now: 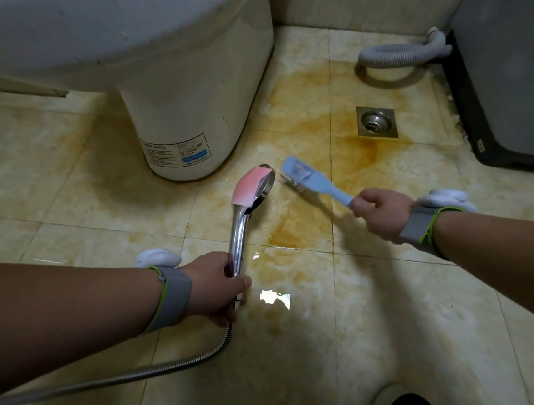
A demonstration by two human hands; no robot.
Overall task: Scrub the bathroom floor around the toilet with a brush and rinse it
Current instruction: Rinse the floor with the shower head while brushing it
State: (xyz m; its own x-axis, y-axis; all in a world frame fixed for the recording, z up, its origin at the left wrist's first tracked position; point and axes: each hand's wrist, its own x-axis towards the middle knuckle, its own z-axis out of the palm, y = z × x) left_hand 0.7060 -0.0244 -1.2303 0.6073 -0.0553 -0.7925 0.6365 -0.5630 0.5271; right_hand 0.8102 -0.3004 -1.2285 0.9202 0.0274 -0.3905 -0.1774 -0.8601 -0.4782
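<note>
Head view: chrome shower head (243,217) beside blue plastic brush (315,183).

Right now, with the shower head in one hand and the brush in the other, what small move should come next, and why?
Probably lower the brush, gripped by the right hand, onto the orange stain beneath it and scrub. The brush seems raised beside the shower head in the left hand, and the stain runs towards the drain.
</note>
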